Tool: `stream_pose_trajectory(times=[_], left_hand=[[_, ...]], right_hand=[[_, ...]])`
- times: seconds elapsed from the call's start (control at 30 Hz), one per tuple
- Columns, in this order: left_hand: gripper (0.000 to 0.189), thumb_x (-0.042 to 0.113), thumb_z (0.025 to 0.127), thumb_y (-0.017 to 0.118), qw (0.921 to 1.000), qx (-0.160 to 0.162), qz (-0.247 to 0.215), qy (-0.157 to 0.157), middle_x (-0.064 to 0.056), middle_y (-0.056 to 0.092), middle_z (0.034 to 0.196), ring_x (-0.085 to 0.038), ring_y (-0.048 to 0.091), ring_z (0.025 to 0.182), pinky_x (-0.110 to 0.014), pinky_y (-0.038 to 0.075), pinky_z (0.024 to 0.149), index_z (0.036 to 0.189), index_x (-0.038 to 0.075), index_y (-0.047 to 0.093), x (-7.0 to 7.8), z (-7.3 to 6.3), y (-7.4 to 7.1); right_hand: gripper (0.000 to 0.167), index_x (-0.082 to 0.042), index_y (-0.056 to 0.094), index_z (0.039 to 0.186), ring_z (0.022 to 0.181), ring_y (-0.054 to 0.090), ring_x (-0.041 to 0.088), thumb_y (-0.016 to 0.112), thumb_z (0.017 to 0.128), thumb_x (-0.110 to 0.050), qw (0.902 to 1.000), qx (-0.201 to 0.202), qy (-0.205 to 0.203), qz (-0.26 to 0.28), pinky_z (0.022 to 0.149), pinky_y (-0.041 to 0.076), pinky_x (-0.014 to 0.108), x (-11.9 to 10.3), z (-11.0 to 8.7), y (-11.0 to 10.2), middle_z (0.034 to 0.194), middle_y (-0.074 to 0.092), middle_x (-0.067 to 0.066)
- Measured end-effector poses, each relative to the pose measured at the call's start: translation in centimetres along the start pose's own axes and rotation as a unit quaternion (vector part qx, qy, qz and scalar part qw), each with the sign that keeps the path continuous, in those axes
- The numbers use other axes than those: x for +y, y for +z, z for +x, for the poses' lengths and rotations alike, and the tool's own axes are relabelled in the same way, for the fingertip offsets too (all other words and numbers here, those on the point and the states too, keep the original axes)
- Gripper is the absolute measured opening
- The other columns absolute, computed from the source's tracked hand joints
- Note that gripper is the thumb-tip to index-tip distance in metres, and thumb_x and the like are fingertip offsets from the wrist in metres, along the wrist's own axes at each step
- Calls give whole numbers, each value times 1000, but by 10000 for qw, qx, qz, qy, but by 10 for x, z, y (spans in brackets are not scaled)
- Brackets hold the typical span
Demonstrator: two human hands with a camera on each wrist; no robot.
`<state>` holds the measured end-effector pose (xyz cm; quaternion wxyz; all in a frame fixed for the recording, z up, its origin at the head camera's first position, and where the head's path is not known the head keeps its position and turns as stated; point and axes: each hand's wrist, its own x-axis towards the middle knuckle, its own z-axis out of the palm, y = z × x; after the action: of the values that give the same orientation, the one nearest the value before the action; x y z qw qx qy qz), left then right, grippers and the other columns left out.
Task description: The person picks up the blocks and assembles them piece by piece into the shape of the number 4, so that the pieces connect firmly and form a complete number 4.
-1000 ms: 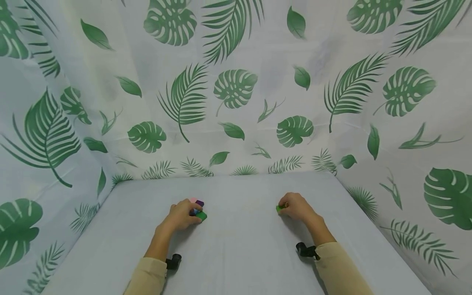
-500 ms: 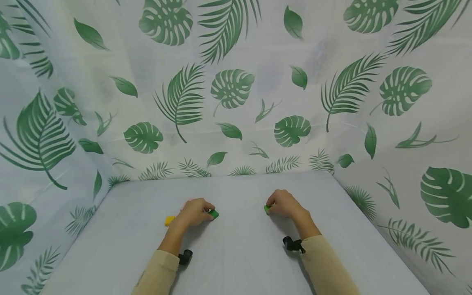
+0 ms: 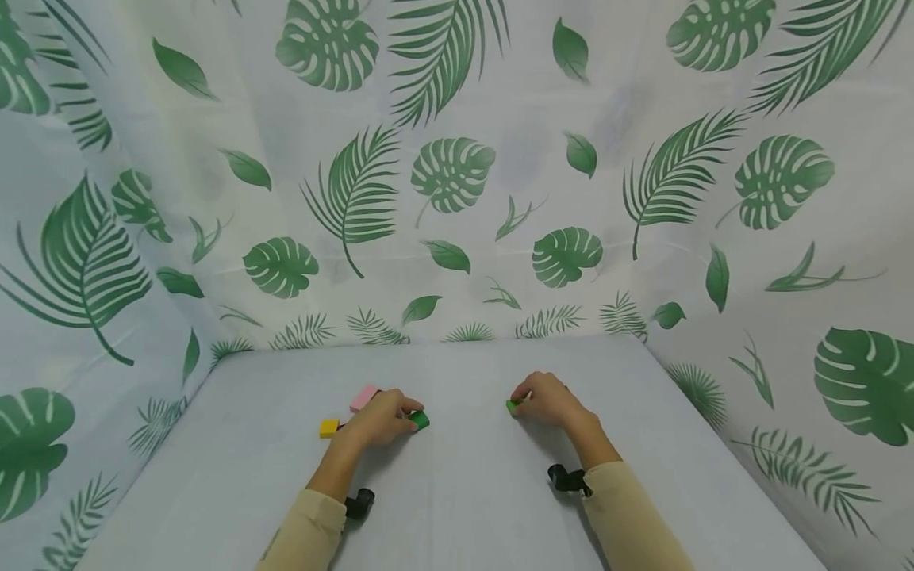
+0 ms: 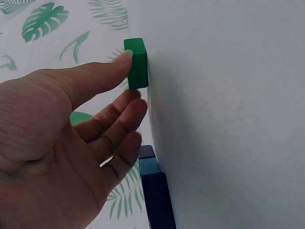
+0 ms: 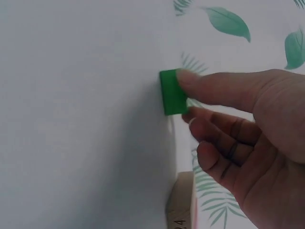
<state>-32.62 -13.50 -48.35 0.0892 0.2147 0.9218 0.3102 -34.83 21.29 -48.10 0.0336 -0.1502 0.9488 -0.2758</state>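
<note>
My left hand pinches a small dark green block between thumb and fingers, near the middle of the table. In the left wrist view the thumb presses one face of that green block, with the other fingers loosely curved below. Across from it, my right hand pinches a brighter green block. The right wrist view shows thumb and fingertips at one side of this green block, close over the table surface. A gap of bare table separates the two green blocks.
Left of the left hand lie a pink block and a yellow block. The left wrist view shows a navy block and a light blue block in line. A wood-coloured block with printed digits stands below the right fingers.
Both hands have moved toward each other with their green blocks, the left rightward away from the other blocks, the right leftward. The yellow block and more of the pink one have come into sight.
</note>
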Motion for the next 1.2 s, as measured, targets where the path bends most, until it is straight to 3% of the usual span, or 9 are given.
stream_pose_trajectory(times=[0.17,0.4,0.63,0.73,0.97,1.2], left_hand=[[34,17,96,76,10000,-67,-22,69,-6,72,114,-15,59,94,-34,53,81,129,9,74,-4,-1,2],[31,17,97,73,9999,-18,-115,84,-8,70,115,-18,59,97,-40,55,88,128,9,75,-2,-5,2],[30,15,98,73,9999,-68,-79,61,-3,67,101,-16,54,82,-27,47,69,127,11,75,-1,-5,2],[30,16,97,73,9999,-102,-104,88,-2,65,98,-17,53,81,-25,44,67,127,11,76,0,-6,2],[30,16,98,73,9997,-200,-89,92,-1,64,100,-17,53,86,-27,47,73,128,13,76,3,-5,3],[31,12,98,71,9992,-266,-116,287,-3,64,103,-17,52,88,-30,46,76,129,10,74,6,-7,4]], right_hand=[[18,-7,83,104,99,66,21,82,87,-8,9988,-47,-406,257,83,56,36,2,1,10,105,78,3],[17,-9,83,104,98,66,17,80,88,-6,9989,10,-329,336,83,56,36,0,1,12,104,77,0],[17,-9,82,106,99,66,17,80,89,-6,9991,-17,-296,312,84,56,37,-4,-1,10,106,77,1],[18,-9,82,106,99,66,17,80,89,-6,9991,-22,-294,318,84,56,36,-5,-2,10,106,77,2],[17,-10,81,105,89,61,14,80,88,-7,9988,-49,-375,312,79,53,33,-4,-1,11,104,77,1],[16,-10,81,103,87,62,13,82,87,-10,9978,4,-648,147,78,54,32,-4,1,14,100,76,0]])
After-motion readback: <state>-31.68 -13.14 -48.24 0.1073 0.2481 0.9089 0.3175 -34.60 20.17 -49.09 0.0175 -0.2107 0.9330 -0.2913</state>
